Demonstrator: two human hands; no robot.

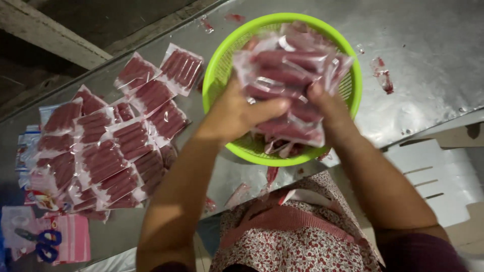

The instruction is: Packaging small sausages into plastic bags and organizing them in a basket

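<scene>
1. One green plastic basket (353, 95) – round, slotted walls – sits on the steel table (433, 45) right in front of the person.
2. In and above the basket: a bunch of clear vacuum packs of red sausages (290, 75), several stacked together; exact count can't be told, they overlap. A few more packs lie low in the basket under the bunch, partly hidden.
3. Left hand (237, 113) grips the bunch from its left side, thumb pressed across the front of the packs, fingers hidden behind.
4. Right hand (325, 103) grips the same bunch from the right and lower edge, fingers closed on the plastic. Both hands hold the bunch over the basket, lifted off its floor.
5. Spread of sausage packs on the table (108, 151) to the left of the basket – roughly fifteen visible, overlapping in loose rows, flat, each showing a row of red sausages.
6. Two of those packs (181, 68) lie nearest the basket rim, just beside it at upper left.
7. One pair of blue-handled scissors (43, 244) at the lower left, lying on a pink striped cloth (75, 236), well apart from the hands.
8. Red scraps and smears (384, 75) on the steel right of the basket – a couple of patches.
9. Flattened white cardboard (433, 171) at the right, below the table edge.
10. Floral apron (297, 247) at the bottom centre.
</scene>
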